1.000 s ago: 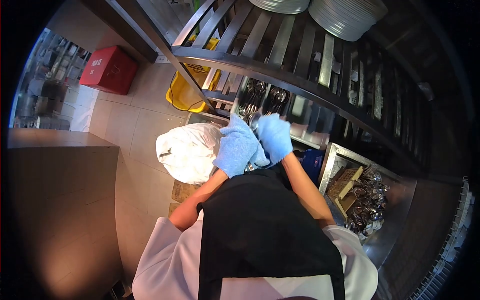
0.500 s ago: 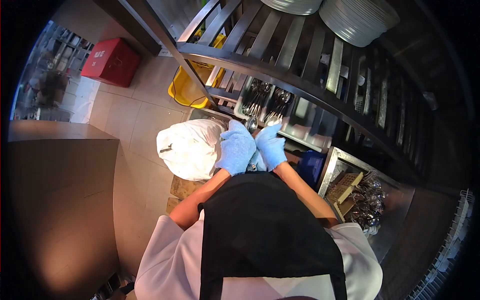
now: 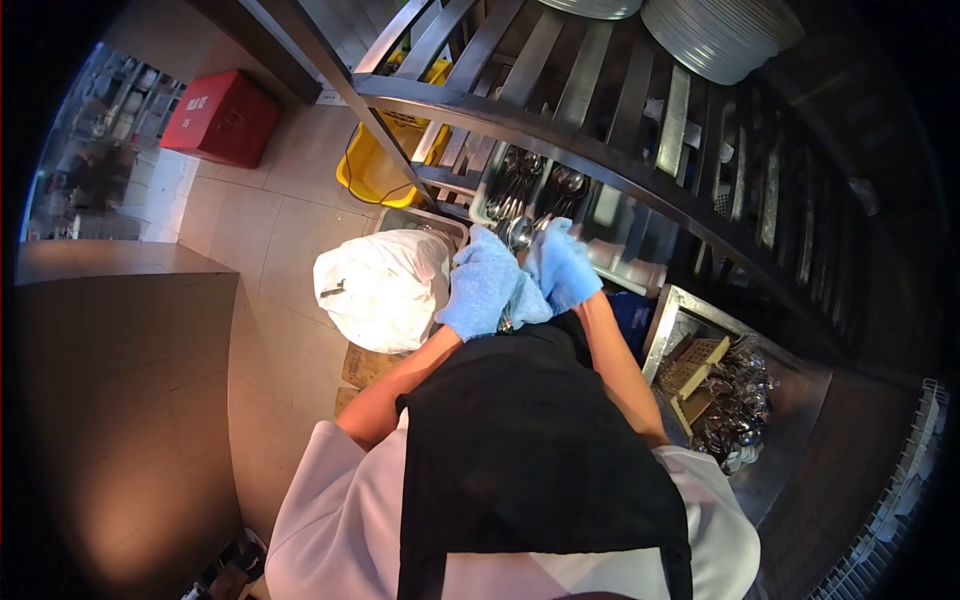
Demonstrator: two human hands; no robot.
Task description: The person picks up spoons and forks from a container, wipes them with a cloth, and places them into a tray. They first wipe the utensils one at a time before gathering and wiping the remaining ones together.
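Observation:
My left hand (image 3: 478,288), in a light blue knit glove, is closed around a few spoons (image 3: 519,233). Their shiny bowls stick out beyond the fingers, and handle ends show below near my apron. A light blue cloth or glove fold (image 3: 527,302) lies between my hands. Beside the spoon bowls is my right hand (image 3: 566,268), also blue-gloved; its fingers are blurred, and what they hold, if anything, does not show. Just beyond both hands, a grey cutlery tray (image 3: 482,205) on the rack holds bundled spoons and other cutlery (image 3: 518,180).
A stuffed white bag (image 3: 385,290) stands close to my left hand. The metal slatted rack (image 3: 560,130) carries stacked white plates (image 3: 715,40). At right, a steel basin (image 3: 664,330) contains a beige basket (image 3: 695,367) and piled cutlery (image 3: 735,400). A yellow bin (image 3: 375,175) and red box (image 3: 222,118) are further off.
My right hand has shifted right and slightly away from the left one. The spoon bowls now show more plainly between the hands. My left hand has barely moved.

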